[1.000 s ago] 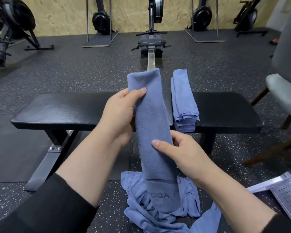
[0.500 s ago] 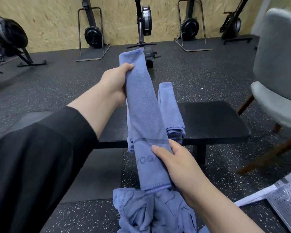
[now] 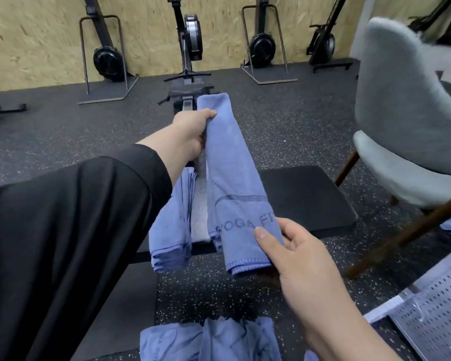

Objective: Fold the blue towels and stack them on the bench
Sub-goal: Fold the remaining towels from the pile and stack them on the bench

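Two hands stretch folded blue towel [image 3: 232, 175] above desk [image 3: 307, 196]: left hand [image 3: 193, 131] pinches far end, right hand [image 3: 297, 254] grips near end. Folded stack [image 3: 172, 225] on desk beside it.

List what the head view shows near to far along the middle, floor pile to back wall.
Unfolded towel pile → right hand → held folded towel → left hand → rowing machine.
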